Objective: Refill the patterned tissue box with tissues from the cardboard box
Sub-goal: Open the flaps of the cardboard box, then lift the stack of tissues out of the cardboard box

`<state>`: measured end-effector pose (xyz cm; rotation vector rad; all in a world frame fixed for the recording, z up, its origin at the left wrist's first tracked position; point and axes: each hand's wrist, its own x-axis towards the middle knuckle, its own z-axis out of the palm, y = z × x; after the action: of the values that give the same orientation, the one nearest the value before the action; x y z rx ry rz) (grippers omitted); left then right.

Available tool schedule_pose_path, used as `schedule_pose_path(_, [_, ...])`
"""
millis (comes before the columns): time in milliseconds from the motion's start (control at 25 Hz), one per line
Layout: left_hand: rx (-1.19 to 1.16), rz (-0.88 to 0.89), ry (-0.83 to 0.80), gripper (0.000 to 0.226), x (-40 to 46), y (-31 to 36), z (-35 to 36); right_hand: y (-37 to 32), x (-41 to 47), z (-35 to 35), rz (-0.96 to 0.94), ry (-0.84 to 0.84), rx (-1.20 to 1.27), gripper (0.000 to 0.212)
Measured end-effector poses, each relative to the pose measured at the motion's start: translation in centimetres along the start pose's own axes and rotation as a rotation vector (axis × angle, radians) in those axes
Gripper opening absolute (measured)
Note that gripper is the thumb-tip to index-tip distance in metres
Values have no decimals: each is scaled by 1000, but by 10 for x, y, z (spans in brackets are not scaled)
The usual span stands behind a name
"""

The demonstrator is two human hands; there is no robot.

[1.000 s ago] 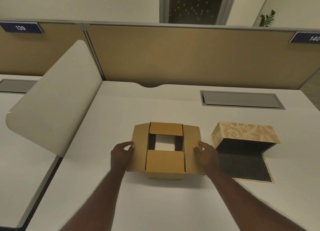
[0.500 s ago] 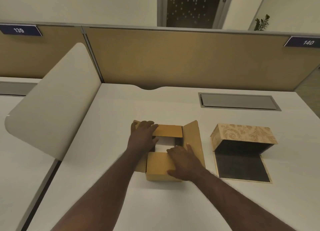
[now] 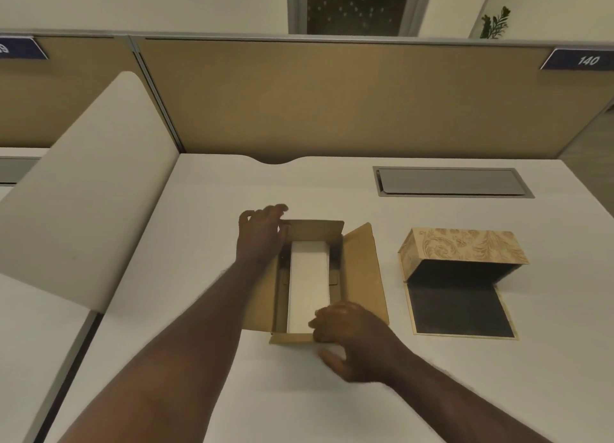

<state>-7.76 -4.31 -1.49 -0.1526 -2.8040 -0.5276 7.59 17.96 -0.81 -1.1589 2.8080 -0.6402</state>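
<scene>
Tissues point(image 3: 309, 285) white, exposed; hands point(image 3: 260, 235) point(image 3: 352, 334) spread cardboard box point(image 3: 360, 276) flaps.

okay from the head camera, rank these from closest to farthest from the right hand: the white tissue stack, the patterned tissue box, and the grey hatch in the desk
From the right hand:
1. White tissue stack, inside the cardboard box, right at its fingertips.
2. Patterned tissue box, lying open to the right.
3. Grey hatch, set in the desk at the far right, beyond the patterned box.
</scene>
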Motion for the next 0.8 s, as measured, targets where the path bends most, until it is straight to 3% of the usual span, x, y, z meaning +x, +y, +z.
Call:
schedule_pose_path(120, [-68, 37, 50, 42, 13, 7, 11, -1, -15, 17, 39, -226, 42, 66])
schedule_pose_path(240, [-180, -109, -85, 42, 22, 10, 19, 6, -23, 35, 99, -331, 93, 78])
schedule_pose_path(320, [120, 60, -201, 46, 19, 3, 36, 8, -29, 43, 96, -385, 94, 78])
schedule_pose_path(400, [303, 130, -327, 51, 14, -3, 47, 8, -33, 48, 73, -369, 28, 67])
schedule_pose_path(520, [373, 100, -457, 57, 10, -5, 57, 9, -36, 54, -65, -225, -163, 39])
schedule_pose_path(680, [337, 53, -507, 54, 17, 0, 55, 6, -31, 55, -55, -214, -165, 68])
schedule_pose_path(800, [321, 63, -479, 51, 18, 2, 52, 3, -30, 56, -30, -216, -200, 67])
